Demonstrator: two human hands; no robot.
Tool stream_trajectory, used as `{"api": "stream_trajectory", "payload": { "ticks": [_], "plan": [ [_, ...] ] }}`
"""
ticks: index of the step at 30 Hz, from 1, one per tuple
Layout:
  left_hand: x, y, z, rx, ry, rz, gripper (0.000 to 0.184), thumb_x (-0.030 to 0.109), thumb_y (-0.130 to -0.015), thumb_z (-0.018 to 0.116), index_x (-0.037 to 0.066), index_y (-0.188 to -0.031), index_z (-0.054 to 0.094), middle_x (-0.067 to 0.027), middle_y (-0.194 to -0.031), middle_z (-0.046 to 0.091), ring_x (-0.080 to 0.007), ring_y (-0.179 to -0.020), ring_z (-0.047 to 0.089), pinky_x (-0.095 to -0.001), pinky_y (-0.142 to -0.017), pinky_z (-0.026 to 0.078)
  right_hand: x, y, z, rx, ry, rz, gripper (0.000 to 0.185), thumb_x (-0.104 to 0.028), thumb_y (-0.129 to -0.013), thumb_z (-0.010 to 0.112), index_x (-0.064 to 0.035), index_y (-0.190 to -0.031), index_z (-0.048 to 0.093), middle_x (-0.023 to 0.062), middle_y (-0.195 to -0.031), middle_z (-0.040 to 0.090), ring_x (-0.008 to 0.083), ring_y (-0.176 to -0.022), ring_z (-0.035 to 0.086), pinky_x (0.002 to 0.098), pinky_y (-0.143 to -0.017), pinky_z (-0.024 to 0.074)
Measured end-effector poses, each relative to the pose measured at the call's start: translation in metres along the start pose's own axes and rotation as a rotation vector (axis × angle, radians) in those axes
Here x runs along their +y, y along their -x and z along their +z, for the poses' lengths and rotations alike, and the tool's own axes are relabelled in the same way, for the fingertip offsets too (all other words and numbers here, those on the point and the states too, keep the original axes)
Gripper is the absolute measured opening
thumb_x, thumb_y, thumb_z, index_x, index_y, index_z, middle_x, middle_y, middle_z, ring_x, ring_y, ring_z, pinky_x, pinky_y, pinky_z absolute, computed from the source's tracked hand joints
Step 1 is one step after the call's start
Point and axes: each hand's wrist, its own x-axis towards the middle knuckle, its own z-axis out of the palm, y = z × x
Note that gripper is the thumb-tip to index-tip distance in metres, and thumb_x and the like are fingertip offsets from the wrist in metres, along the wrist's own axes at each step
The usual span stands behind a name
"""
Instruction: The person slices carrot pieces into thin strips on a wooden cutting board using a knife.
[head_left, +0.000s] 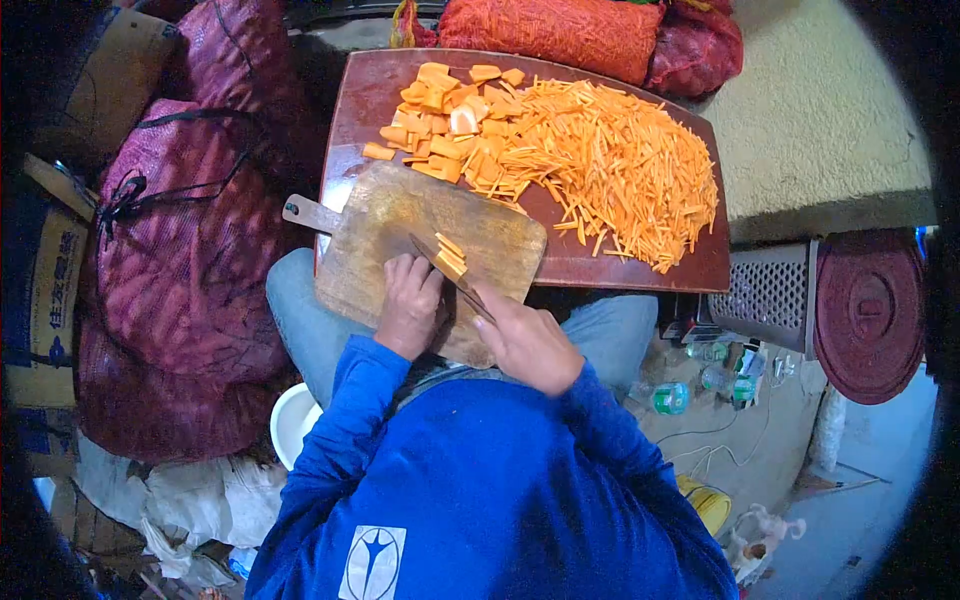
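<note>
- My right grip (530, 340) is closed around the handle of a knife (462, 288), over the near right part of a wooden cutting board (390, 220). The blade slants away from me, toward the far left.
- My left grip (410, 305) rests on the board just left of the blade, with the fingers curled under. I cannot tell whether a piece is pinned beneath them.
- A few orange strips (450, 255), which look like carrot, lie side by side on the board, along the right side of the blade.
- The board sits at a tilt: its far part overlaps the near left of a dark red bench (365, 90), and its near part reaches over my lap. Its short handle sticks out to the left.
- On the bench, beyond the board, thick orange chunks (430, 150) are heaped at the far left.
- To the right of them, touching, spreads a big pile of thin orange sticks (630, 170).
- Past the far edge of the bench lies a red mesh sack (550, 40), packed full.
- Bulging purple mesh sacks (190, 240) stand to my left.
- To my right are a grey perforated basket (762, 290) and a round dark red lid (870, 310). A white basin (290, 425) shows by my left arm.
</note>
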Motion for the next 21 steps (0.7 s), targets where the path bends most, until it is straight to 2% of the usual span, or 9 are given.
{"api": "stream_trajectory", "payload": {
  "ticks": [5,6,8,11,15,18,20,21],
  "plan": [
    [0.002,-0.004,-0.002,0.043,0.043,0.009,0.032,0.005,-0.068,0.073,0.0,-0.099,0.067,-0.015,-0.097,0.057,-0.0366,-0.096,0.056,-0.0497,-0.089,0.046,0.005,-0.012,0.006,0.1,0.011,-0.139,0.047,-0.018,-0.104,0.061,-0.0036,-0.146,0.047,0.0323,-0.112,0.07,0.0511,-0.105,0.068,0.0586,-0.084,0.0564],
    [0.001,-0.004,-0.004,0.045,0.04,0.013,0.032,0.005,-0.068,0.073,0.0,-0.099,0.067,-0.015,-0.097,0.057,-0.0366,-0.096,0.056,-0.0497,-0.089,0.046,0.002,-0.009,0.003,0.104,0.011,-0.142,0.047,-0.018,-0.104,0.061,-0.0036,-0.146,0.047,0.0323,-0.112,0.07,0.0511,-0.105,0.068,0.0586,-0.084,0.0564],
    [0.0,-0.001,-0.006,0.014,0.034,0.023,0.036,0.005,-0.066,0.075,0.0,-0.1,0.067,-0.0152,-0.098,0.057,-0.0372,-0.097,0.056,-0.0495,-0.089,0.045,-0.006,0.001,-0.004,0.042,0.005,-0.061,0.045,-0.024,-0.107,0.057,-0.0037,-0.144,0.044,0.0321,-0.106,0.071,0.0523,-0.096,0.07,0.0611,-0.081,0.0566],
    [0.0,0.0,-0.004,-0.011,0.019,-0.012,0.039,0.005,-0.063,0.076,0.0,-0.101,0.068,-0.0151,-0.098,0.057,-0.0377,-0.097,0.055,-0.0497,-0.089,0.045,-0.003,-0.004,-0.002,0.048,-0.027,-0.047,0.047,-0.018,-0.104,0.061,-0.0042,-0.146,0.046,0.033,-0.111,0.069,0.0521,-0.102,0.068,0.0594,-0.083,0.0562],
    [0.003,-0.005,-0.007,0.014,0.052,-0.024,0.041,0.003,-0.061,0.076,0.0,-0.101,0.068,-0.0156,-0.099,0.058,-0.0378,-0.098,0.056,-0.0493,-0.088,0.044,0.004,-0.01,0.007,0.041,0.017,-0.063,0.048,-0.019,-0.104,0.062,-0.0036,-0.147,0.048,0.0324,-0.114,0.069,0.0509,-0.105,0.068,0.0573,-0.085,0.0567],
    [0.002,-0.005,-0.004,0.013,0.026,-0.028,0.041,0.002,-0.062,0.075,0.0,-0.102,0.068,-0.0156,-0.1,0.059,-0.0376,-0.099,0.056,-0.0487,-0.088,0.044,0.005,0.0,0.001,0.15,-0.021,-0.119,0.046,-0.019,-0.104,0.062,-0.0015,-0.145,0.053,0.0311,-0.117,0.07,0.0494,-0.109,0.068,0.0538,-0.089,0.0574],
    [0.003,-0.007,-0.003,0.046,0.058,-0.059,0.034,0.0,-0.067,0.076,0.001,-0.101,0.07,-0.0142,-0.097,0.061,-0.0357,-0.097,0.058,-0.0471,-0.087,0.044,0.014,0.007,0.0,0.293,-0.043,-0.161,0.043,-0.022,-0.104,0.061,-0.0065,-0.143,0.05,0.0288,-0.111,0.071,0.0495,-0.1,0.07,0.0587,-0.084,0.0569],
    [0.004,-0.007,-0.003,0.048,0.056,-0.061,0.034,0.0,-0.067,0.076,0.001,-0.101,0.07,-0.0142,-0.097,0.061,-0.0357,-0.097,0.058,-0.0471,-0.087,0.044,0.018,0.009,-0.001,0.291,-0.042,-0.164,0.043,-0.022,-0.104,0.061,-0.0065,-0.143,0.05,0.0288,-0.111,0.071,0.0495,-0.1,0.07,0.0587,-0.084,0.0569]
  ]
}}
